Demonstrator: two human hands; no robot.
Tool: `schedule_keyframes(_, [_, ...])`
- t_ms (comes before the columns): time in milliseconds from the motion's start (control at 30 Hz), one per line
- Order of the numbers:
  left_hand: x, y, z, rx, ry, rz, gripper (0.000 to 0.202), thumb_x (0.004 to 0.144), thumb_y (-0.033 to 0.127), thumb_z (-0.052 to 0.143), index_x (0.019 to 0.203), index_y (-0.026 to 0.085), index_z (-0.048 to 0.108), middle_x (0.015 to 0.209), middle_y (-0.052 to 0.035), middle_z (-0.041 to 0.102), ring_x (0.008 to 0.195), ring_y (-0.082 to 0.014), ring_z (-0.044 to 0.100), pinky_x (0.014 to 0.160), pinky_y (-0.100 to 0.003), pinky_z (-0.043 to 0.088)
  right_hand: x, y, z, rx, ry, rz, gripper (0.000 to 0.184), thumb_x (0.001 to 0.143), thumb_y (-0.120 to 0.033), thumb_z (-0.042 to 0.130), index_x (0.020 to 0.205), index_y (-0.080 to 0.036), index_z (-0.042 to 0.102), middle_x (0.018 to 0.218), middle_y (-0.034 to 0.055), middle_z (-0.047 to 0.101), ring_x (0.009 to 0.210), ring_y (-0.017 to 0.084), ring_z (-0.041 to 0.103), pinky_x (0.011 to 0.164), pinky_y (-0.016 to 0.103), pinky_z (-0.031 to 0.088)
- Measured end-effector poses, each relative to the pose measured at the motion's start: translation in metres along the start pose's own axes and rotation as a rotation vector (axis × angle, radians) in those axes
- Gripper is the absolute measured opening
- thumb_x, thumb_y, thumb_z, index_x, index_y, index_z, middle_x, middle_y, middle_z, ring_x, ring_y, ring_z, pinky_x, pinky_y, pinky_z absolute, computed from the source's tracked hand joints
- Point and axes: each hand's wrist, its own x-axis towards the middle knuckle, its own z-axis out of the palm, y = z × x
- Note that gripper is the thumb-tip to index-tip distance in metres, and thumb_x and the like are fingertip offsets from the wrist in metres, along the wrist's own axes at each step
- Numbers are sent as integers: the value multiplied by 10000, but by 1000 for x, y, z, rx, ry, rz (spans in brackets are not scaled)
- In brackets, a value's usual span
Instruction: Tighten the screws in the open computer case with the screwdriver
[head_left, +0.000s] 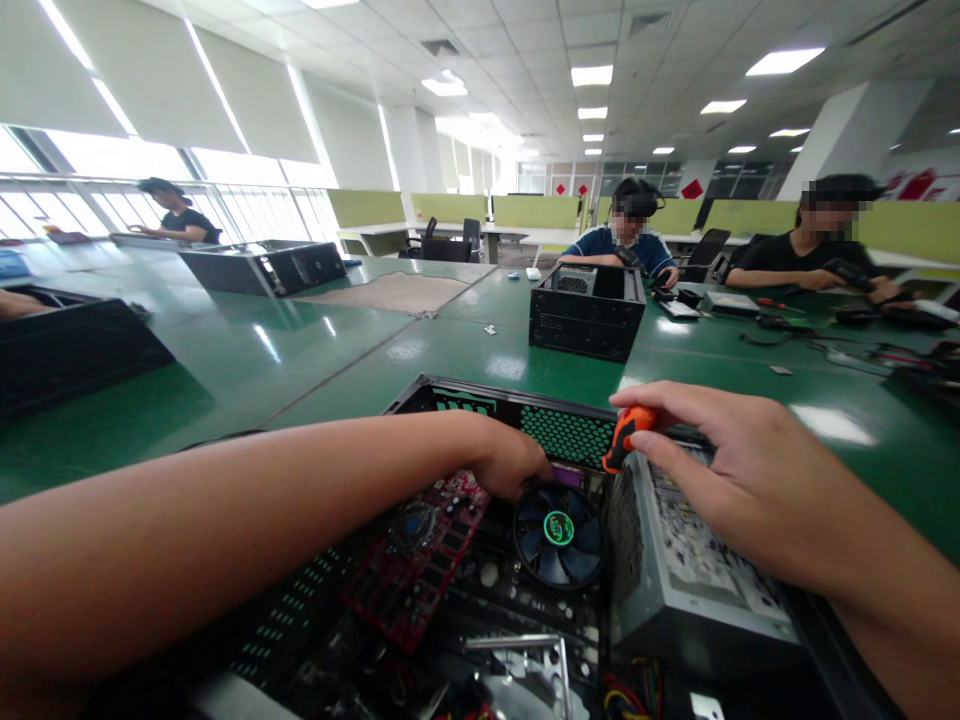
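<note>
An open black computer case [517, 400] lies in front of me. My left hand [514, 458] reaches down into it, fingers curled beside the round black CPU fan [559, 535]; what the fingertips grip, if anything, is hidden. Left of the fan sits a red graphics card [420, 560]. My right hand [712, 440] pinches an orange and black screwdriver [628, 438] between thumb and fingers, above the case's rear wall. Only its handle shows clearly. Under that hand is the grey metal power supply [697, 580], with coloured cables [630, 695] near it.
The green table [360, 350] carries another black case [589, 310] ahead, one at the far left [270, 265] and one at the near left [67, 345]. People sit across the table and by the windows. Loose parts and cables [817, 335] lie at right.
</note>
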Motion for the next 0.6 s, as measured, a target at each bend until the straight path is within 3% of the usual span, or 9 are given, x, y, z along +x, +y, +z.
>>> schedule_keyframes(233, [-1, 3, -3, 18, -36, -5, 196, 885, 85, 711, 1020, 191, 807, 1016, -71, 853, 866, -233, 721, 728, -304, 490, 0, -1, 1, 7, -20, 3, 289, 1078, -312, 564, 1261, -252, 780, 1185, 80, 865, 1035, 269, 821, 911, 408, 618])
schedule_keyframes(367, [-2, 3, -2, -16, -12, -18, 197, 858, 80, 723, 973, 213, 810, 984, -54, 850, 848, -227, 720, 728, -300, 483, 2, -1, 1, -12, -7, 38, 162, 1037, -366, 646, 982, -257, 752, 894, 48, 827, 747, 230, 761, 689, 355, 568])
schedule_keyframes(433, [-2, 3, -2, -33, -1, -33, 210, 836, 79, 731, 959, 227, 816, 963, -44, 850, 833, -229, 717, 736, -304, 486, 2, -2, 0, -27, -6, 72, 207, 1003, -402, 716, 850, -265, 692, 761, 17, 772, 618, 202, 695, 575, 325, 501])
schedule_keyframes(600, [-1, 4, -3, -16, -39, -36, 219, 856, 89, 721, 1002, 219, 821, 999, -53, 851, 857, -231, 722, 755, -305, 492, 1, -4, -1, -31, -15, 89, 233, 982, -401, 757, 811, -269, 668, 736, 3, 753, 594, 191, 671, 541, 310, 464])
